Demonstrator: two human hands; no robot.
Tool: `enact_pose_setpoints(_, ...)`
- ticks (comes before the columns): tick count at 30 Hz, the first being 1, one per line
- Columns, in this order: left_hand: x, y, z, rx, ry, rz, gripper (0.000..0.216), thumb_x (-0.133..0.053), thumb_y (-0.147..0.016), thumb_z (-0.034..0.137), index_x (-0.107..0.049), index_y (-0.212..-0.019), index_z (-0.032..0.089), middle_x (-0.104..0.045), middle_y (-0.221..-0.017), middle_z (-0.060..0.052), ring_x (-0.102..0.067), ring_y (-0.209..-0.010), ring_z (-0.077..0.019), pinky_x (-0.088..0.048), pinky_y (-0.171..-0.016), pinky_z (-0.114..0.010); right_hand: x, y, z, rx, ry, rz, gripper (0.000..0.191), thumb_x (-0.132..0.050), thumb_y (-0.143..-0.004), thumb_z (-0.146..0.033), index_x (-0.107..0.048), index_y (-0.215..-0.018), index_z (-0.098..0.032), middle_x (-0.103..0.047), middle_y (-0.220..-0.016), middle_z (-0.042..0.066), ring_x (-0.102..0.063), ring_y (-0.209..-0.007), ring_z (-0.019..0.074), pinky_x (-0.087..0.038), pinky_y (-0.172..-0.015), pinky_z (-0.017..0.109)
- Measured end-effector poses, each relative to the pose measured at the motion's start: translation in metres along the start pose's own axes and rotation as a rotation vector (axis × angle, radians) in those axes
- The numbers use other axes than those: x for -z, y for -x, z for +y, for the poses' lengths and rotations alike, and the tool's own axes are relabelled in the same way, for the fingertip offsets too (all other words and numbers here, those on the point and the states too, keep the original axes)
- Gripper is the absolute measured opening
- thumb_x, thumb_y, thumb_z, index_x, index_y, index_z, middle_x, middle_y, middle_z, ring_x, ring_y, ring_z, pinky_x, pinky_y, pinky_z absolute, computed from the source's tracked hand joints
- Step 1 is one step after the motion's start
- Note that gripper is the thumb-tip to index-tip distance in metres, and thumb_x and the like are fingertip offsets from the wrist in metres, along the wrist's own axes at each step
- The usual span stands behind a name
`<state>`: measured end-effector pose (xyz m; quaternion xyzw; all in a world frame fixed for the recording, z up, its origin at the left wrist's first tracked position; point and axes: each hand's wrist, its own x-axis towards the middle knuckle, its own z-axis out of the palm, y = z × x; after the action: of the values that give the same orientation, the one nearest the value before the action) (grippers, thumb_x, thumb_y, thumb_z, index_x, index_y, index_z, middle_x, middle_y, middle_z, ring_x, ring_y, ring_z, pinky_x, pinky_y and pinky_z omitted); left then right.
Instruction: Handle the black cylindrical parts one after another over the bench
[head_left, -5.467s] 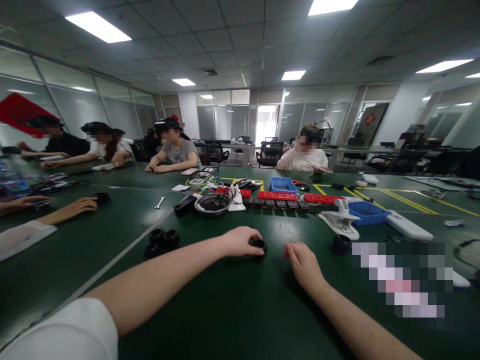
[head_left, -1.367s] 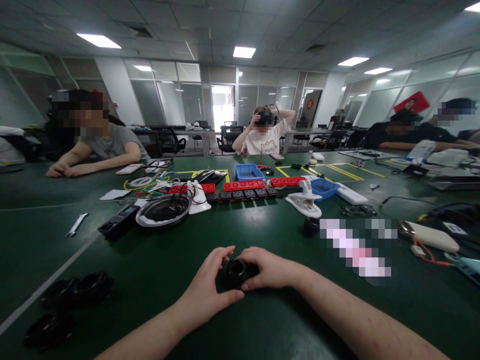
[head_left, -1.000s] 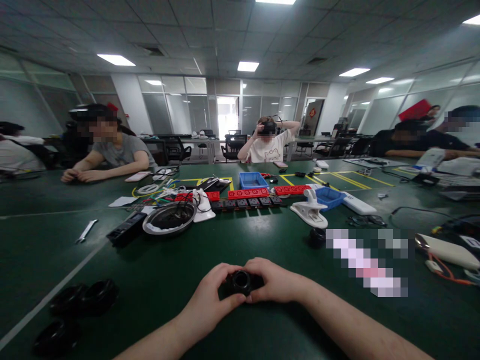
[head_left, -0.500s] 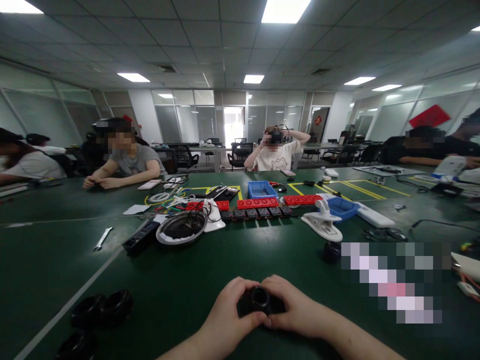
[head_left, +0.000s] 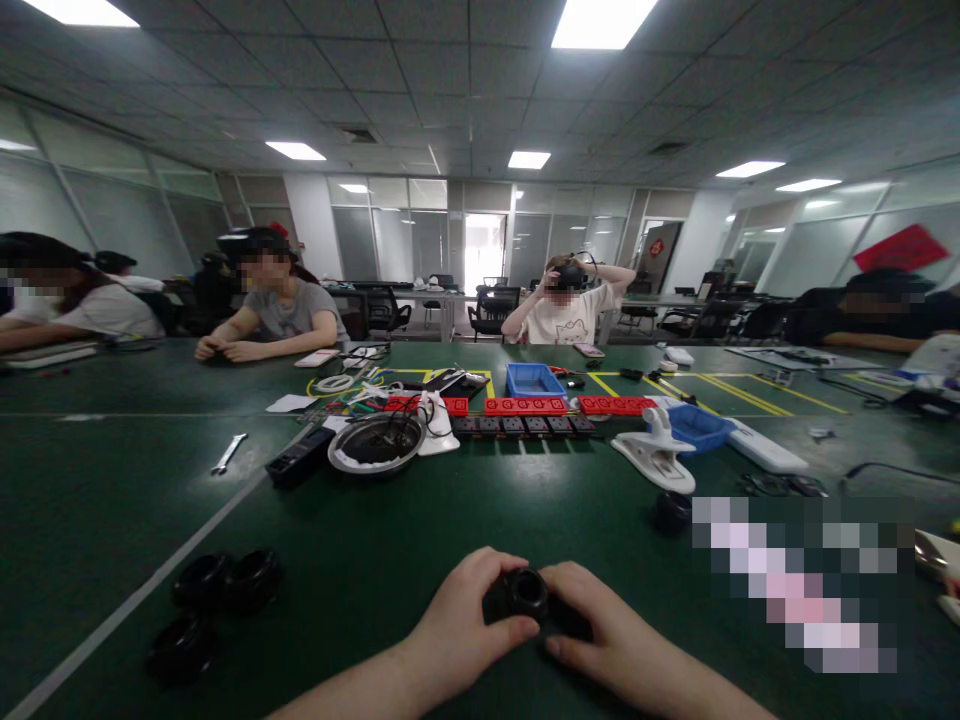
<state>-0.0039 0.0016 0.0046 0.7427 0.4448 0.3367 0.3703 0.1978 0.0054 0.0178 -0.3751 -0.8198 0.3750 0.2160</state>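
A hollow black round part with a hole in its middle stands on the green table near the front edge. My left hand curls around its left side, thumb in front and fingers behind, and grips it. On the other side, my right hand has its thumb and fingers apart; its index fingertip is close to the part, and I cannot tell whether it touches. Its lower fingers are hidden. Three similar black round parts lie to the left, and another black round part sits at the right.
Further back are a metal bowl with cables, red socket strips, a white clip-on stand, blue trays and a wrench. A blurred-out patch covers the right. Several people sit around the table.
My right thumb has moved away from the black part and my right hand has opened. The left hand keeps its grip. The whole view has shifted slightly, so the table things appear further right.
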Motion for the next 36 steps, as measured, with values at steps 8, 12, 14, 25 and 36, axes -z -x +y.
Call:
enact_pose_setpoints(8, 0.003, 0.004, 0.001, -0.092, -0.045, -0.003, 0.039, -0.070, -0.071, 0.022, -0.058, -0.108, 0.023, -0.059, -0.098, -0.002, -0.052, -0.093, -0.0208, -0.040, -0.082, -0.029, 0.004, -0.007, 0.002, 0.028, 0.062, -0.027, 0.050, -0.065, -0.069, -0.016, -0.053, -0.116, -0.019, -0.057, -0.111, 0.007, -0.048, -0.104, 0.0246, -0.035, -0.092, 0.036)
enact_pose_setpoints(12, 0.006, 0.005, 0.006, -0.143, -0.057, -0.037, 0.039, -0.068, -0.072, 0.022, -0.059, -0.109, 0.025, -0.057, -0.101, -0.002, -0.050, -0.097, -0.0215, -0.038, -0.086, -0.030, 0.008, -0.019, 0.003, 0.001, 0.209, -0.100, 0.041, -0.072, -0.061, -0.016, -0.061, -0.101, -0.020, -0.061, -0.096, 0.002, -0.053, -0.091, 0.0208, -0.040, -0.080, 0.029)
enact_pose_setpoints(14, 0.004, 0.006, 0.009, -0.102, -0.091, -0.007, 0.038, -0.069, -0.069, 0.021, -0.060, -0.106, 0.024, -0.056, -0.100, -0.003, -0.050, -0.096, -0.0219, -0.039, -0.085, -0.030, 0.001, -0.022, 0.002, -0.047, 0.269, -0.055, 0.035, -0.075, -0.057, -0.020, -0.062, -0.089, -0.018, -0.061, -0.087, 0.001, -0.055, -0.081, 0.0195, -0.042, -0.070, 0.026)
enact_pose_setpoints(25, -0.014, 0.012, 0.007, -0.034, -0.209, 0.185, 0.043, -0.063, -0.070, 0.016, -0.055, -0.112, 0.019, -0.056, -0.093, -0.004, -0.051, -0.086, -0.0207, -0.042, -0.078, -0.030, -0.030, -0.009, -0.010, -0.079, 0.449, 0.282, 0.051, -0.065, -0.065, -0.033, -0.052, -0.111, -0.016, -0.058, -0.103, 0.010, -0.048, -0.095, 0.0271, -0.035, -0.084, 0.038)
enact_pose_setpoints(36, -0.011, 0.012, 0.004, -0.090, -0.138, 0.125, 0.043, -0.063, -0.072, 0.014, -0.055, -0.113, 0.019, -0.054, -0.098, -0.005, -0.051, -0.089, -0.0198, -0.042, -0.079, -0.028, -0.016, 0.000, 0.008, 0.096, 0.206, 0.150, 0.039, -0.060, -0.070, -0.020, -0.057, -0.109, -0.017, -0.058, -0.109, 0.008, -0.048, -0.102, 0.0253, -0.036, -0.090, 0.036)
